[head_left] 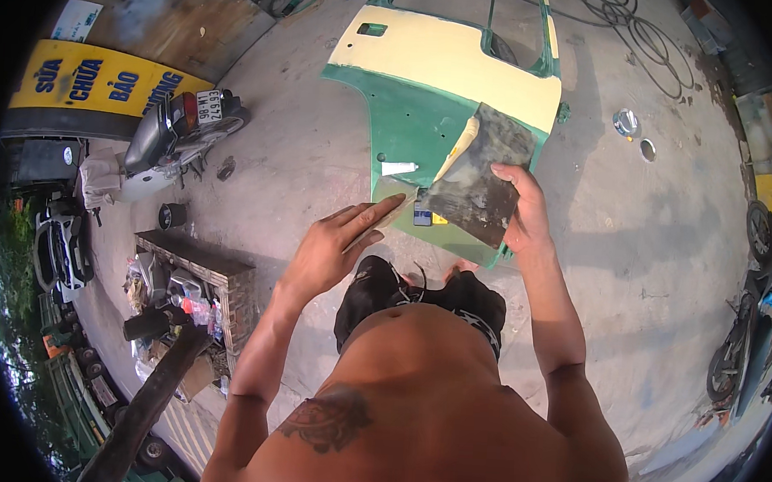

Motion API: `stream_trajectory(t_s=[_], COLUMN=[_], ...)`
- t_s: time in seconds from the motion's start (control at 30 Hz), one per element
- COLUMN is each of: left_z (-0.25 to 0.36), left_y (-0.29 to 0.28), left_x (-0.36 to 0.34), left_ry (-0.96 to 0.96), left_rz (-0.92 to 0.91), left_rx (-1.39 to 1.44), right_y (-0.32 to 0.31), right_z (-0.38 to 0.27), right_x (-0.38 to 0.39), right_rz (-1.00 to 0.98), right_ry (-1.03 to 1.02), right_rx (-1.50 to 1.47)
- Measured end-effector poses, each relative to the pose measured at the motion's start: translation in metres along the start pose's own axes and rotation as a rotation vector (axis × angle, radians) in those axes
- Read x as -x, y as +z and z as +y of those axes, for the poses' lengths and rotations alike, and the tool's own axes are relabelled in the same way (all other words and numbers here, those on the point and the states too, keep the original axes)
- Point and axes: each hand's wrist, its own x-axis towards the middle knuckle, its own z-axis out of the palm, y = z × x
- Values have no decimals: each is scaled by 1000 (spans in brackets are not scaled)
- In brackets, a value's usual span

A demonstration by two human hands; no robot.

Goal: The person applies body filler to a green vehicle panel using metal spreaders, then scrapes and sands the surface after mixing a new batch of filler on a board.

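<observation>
My right hand (529, 209) grips the edge of a dark, smeared flat board (485, 181), thumb on top. A thick strip of cream-yellow putty (459, 147) lies along the board's left edge. In my left hand (338, 243) is a thin, flat putty spreader (398, 210), held under outstretched fingers close to the board's lower left corner. Below both hands lies a green and cream vehicle door (401, 111). A white tube (399, 167) rests on its green part. Partly hidden behind the board is a small blue and yellow item (424, 217).
A parked motorbike (178, 134) stands at left, near a yellow sign (106, 78). Closer, a brick-sided box (197, 262) holds clutter. An open tin (625, 123) and a round lid (647, 150) sit on the floor at right. A coiled hose (645, 36) lies beyond.
</observation>
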Motion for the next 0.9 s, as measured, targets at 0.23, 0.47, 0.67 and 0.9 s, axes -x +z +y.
stream_trajectory(t_s=[0.23, 0.47, 0.67, 0.9], left_z=[-165, -361, -553, -654], left_y=[-34, -81, -37, 28], left_x=[-14, -83, -109, -49], left_ry=[-532, -617, -937, -1089], left_rz=[571, 487, 198, -53], left_rx=[1569, 1759, 1923, 2211], right_y=[-20, 13, 11, -49], right_z=[-27, 39, 142, 262], right_x=[-69, -244, -504, -764], right_rz=[140, 253, 455, 363], right_ry=[-249, -318, -114, 106], right_rx=[235, 312, 249, 1914])
